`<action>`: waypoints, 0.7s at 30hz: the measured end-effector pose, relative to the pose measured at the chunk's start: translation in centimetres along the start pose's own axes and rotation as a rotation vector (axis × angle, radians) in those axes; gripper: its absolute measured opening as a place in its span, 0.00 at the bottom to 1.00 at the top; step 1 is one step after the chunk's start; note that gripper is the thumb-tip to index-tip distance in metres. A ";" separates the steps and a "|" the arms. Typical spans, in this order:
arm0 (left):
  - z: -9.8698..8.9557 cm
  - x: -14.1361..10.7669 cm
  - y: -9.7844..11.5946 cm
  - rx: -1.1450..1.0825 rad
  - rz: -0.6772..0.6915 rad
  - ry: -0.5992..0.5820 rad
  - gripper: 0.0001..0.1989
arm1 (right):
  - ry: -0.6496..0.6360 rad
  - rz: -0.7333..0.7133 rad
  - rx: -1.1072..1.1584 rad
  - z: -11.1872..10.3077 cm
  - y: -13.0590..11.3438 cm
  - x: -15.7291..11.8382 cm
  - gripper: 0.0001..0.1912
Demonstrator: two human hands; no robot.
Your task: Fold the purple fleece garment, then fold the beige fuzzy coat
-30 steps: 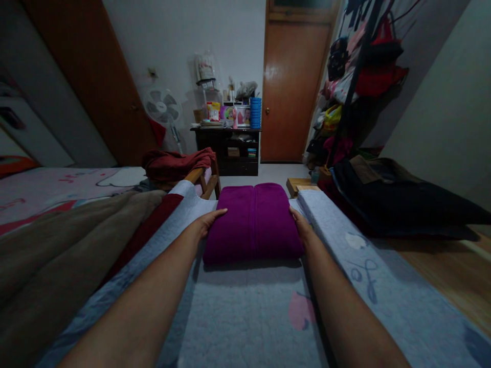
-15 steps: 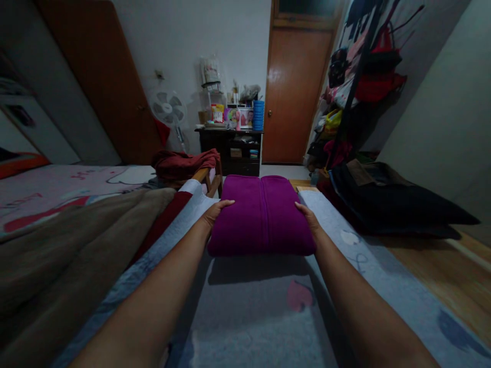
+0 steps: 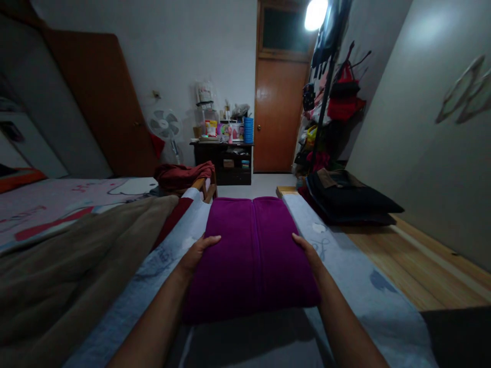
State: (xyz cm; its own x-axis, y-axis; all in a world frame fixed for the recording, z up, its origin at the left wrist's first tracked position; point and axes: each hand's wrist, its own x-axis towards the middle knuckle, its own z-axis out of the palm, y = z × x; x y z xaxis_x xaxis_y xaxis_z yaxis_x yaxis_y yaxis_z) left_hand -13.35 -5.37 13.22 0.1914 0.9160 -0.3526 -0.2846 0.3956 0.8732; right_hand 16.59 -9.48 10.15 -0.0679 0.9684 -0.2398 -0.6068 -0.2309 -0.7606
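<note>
Between my two hands is a folded purple zip-up jacket, its zipper running down the middle of the upper face. My left hand grips its left edge, thumb on top and the other fingers hidden beneath. On the opposite edge my right hand holds on the same way, fingers out of sight. The jacket is held up over a pale blue patterned cloth, on which a dark shadow falls below the jacket's near edge.
A brown blanket lies to the left beside a pink printed sheet. Dark folded clothes are stacked at the right on a wooden surface. A dark cabinet, a fan and a wooden door stand farther back.
My hands have brought the jacket lower in view and nearer to me, still gripped at both sides. The view has tilted up and turned right, showing a lamp and more of the right wall.
</note>
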 end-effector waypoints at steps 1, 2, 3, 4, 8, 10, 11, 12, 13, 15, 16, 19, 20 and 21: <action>0.0 -1.2 -0.6 -0.004 0.032 -0.015 0.22 | -0.001 0.007 -0.006 -0.1 0.3 -1.3 0.20; 0.0 -2.4 -1.3 -0.012 0.063 -0.038 0.24 | -0.006 0.013 -0.010 -0.3 0.6 -2.6 0.21; -0.1 -3.5 -2.0 -0.021 0.089 -0.058 0.25 | -0.012 0.015 -0.011 -0.4 0.9 -3.8 0.22; -0.2 -4.6 -2.7 -0.025 0.103 -0.069 0.27 | -0.019 0.016 -0.011 -0.7 1.3 -5.0 0.22; -1.2 -7.7 -5.9 -0.070 0.090 -0.125 0.32 | -0.069 -0.011 -0.031 -1.8 2.9 -8.4 0.25; -1.7 -8.5 -7.5 -0.084 0.061 -0.143 0.33 | -0.091 0.001 -0.071 -2.6 3.6 -9.4 0.24; -2.0 -8.8 -8.3 -0.077 0.044 -0.141 0.33 | -0.090 0.016 -0.099 -3.0 4.0 -9.7 0.24; -2.2 -8.9 -9.0 -0.064 0.025 -0.131 0.34 | -0.079 0.034 -0.128 -3.4 4.4 -9.8 0.24; -2.4 -9.0 -9.5 -0.050 0.007 -0.117 0.33 | -0.064 0.049 -0.155 -3.8 4.8 -9.9 0.23; -2.7 -9.0 -10.3 -0.036 -0.027 -0.090 0.31 | -0.034 0.059 -0.190 -4.5 5.5 -9.9 0.22; -2.7 -8.9 -10.4 -0.036 -0.042 -0.079 0.29 | -0.021 0.058 -0.196 -4.8 5.9 -9.9 0.22; -2.6 -8.5 -10.2 -0.042 -0.100 -0.073 0.21 | 0.004 0.060 -0.196 -5.3 6.5 -9.9 0.22; -2.6 -8.2 -10.0 -0.050 -0.126 -0.076 0.19 | 0.006 0.070 -0.192 -5.3 6.5 -9.9 0.22; -2.6 -7.8 -9.8 -0.064 -0.151 -0.081 0.18 | 0.004 0.092 -0.183 -5.3 6.5 -9.9 0.21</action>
State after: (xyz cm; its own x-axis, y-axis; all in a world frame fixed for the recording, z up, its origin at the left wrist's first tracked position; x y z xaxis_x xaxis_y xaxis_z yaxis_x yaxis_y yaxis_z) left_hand -14.48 -16.26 6.59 0.3109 0.8387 -0.4472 -0.3057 0.5338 0.7885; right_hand 17.53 -21.04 4.36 -0.1132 0.9423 -0.3150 -0.4446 -0.3315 -0.8321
